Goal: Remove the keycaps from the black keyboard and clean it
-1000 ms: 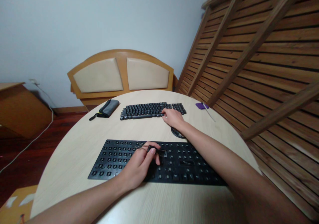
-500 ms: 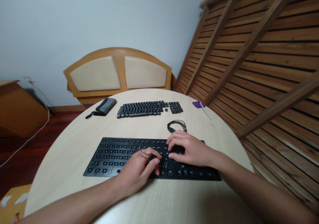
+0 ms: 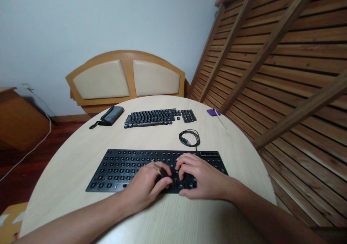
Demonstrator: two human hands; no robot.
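A black keyboard (image 3: 112,170) lies on the table; most of its left side is bare of keycaps, with the switches showing. My left hand (image 3: 148,180) is closed over the middle of the board, pinching the dark handle of what looks like a keycap puller (image 3: 163,172); its tip is mostly hidden by the fingers. Close beside it, my right hand (image 3: 202,177) rests on the keyboard's right part, fingers curved and apart, thumb at the front edge. Some keycaps (image 3: 188,182) are still seated between its thumb and fingers.
Loose keycaps (image 3: 150,117) are laid out in keyboard order farther back. Behind the board lies a coiled cable (image 3: 189,138). A grey pouch (image 3: 112,115) sits at the back left, a purple cloth (image 3: 213,112) with a thin white stick at the back right. Wooden slats (image 3: 271,74) lean beyond the table.
My right hand has moved toward the front edge of the keyboard, uncovering the strip at its upper right. My left hand stays over the middle with the keycap puller. The view has shifted slightly.
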